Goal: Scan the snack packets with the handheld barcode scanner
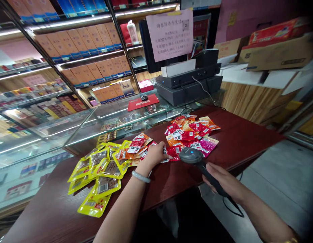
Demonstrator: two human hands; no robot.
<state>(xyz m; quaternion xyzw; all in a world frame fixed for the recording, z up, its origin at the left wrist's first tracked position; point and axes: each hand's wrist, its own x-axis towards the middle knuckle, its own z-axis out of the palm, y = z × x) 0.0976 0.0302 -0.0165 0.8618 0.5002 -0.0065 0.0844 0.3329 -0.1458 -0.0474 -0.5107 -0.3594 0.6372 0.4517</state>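
Note:
My right hand (226, 182) is wrapped around the handle of a black barcode scanner (192, 156), whose head points left over the table. Close to the scanner's head, my left hand (156, 154), with a pale bangle on the wrist, has its fingers closed on a red snack packet (173, 153). Behind the scanner lies a loose heap of red, orange and purple snack packets (188, 132). Left of my left hand, several red and orange packets (137, 145) overlap a spread of yellow-edged clear snack packets (105, 165). The left fingertips are partly hidden.
The dark red table (247, 135) adjoins a glass display case (95, 123). At the back stand a monitor with a paper notice (171, 35) and a black cash drawer (189, 89). A mouse (144, 98) sits on a red mat. Cardboard boxes (278, 54) are stacked at right.

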